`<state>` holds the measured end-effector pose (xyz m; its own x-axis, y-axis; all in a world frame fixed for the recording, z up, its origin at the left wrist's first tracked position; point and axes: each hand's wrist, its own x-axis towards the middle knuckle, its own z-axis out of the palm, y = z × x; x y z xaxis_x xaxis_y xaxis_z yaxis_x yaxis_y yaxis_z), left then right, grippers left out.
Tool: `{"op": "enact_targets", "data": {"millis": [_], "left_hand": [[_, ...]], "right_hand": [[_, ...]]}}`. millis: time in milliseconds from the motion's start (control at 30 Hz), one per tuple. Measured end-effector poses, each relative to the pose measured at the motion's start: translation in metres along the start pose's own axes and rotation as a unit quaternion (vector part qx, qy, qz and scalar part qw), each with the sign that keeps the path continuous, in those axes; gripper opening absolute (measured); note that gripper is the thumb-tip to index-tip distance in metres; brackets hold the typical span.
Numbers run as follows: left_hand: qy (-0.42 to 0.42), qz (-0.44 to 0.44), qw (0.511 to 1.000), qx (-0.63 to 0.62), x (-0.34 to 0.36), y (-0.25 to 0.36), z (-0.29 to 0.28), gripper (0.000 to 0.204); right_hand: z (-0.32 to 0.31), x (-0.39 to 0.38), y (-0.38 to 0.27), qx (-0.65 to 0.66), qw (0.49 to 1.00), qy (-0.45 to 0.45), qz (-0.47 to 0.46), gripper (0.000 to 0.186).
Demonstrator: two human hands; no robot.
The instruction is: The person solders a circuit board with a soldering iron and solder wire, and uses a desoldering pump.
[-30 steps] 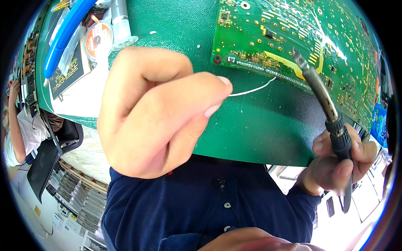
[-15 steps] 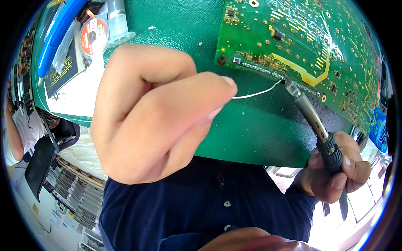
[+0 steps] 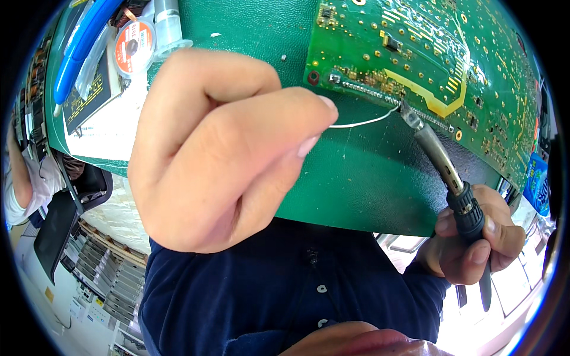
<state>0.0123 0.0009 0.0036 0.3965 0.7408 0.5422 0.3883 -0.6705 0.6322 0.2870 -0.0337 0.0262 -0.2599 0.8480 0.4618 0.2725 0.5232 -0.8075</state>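
My left hand (image 3: 214, 151) is closed, pinching a thin silvery solder wire (image 3: 363, 124) between thumb and forefinger. The wire's free end runs right to a long row of soldered pins (image 3: 371, 92) along the near edge of a green circuit board (image 3: 356, 50). In my right hand (image 3: 484, 237) is a soldering iron (image 3: 438, 148), its black grip wrapped by my fingers. The iron's tip meets the pin row about midway along, close to the wire's end. Whether tip and wire touch each other is too small to tell.
A green mat (image 3: 255, 24) covers the bench. At the upper left lie an orange-labelled spool (image 3: 134, 47), a clear syringe (image 3: 168, 26), a blue tube-like tool (image 3: 80, 53) and white paper (image 3: 110, 136). Another person's arm (image 3: 21, 184) shows at the far left, beside a black chair (image 3: 56, 237).
The board and bench items sit slightly higher in the picture, as does my left hand. The wire's end and the iron's tip stay at the pin row, both hands keeping their grip.
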Motion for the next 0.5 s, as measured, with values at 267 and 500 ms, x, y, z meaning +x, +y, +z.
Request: {"op": "enact_targets", "data": {"millis": [267, 500], "left_hand": [[0.001, 0.003, 1.000, 0.000, -0.0002, -0.0004, -0.0013, 0.025], [0.010, 0.005, 1.000, -0.002, -0.0011, -0.0018, 0.0009, 0.026]], "right_hand": [[-0.0020, 0.0042, 0.0025, 0.004, 0.999, -0.029, -0.023, 0.024], [0.0014, 0.0007, -0.0008, 0.001, 1.000, -0.009, 0.003, 0.022]]}}
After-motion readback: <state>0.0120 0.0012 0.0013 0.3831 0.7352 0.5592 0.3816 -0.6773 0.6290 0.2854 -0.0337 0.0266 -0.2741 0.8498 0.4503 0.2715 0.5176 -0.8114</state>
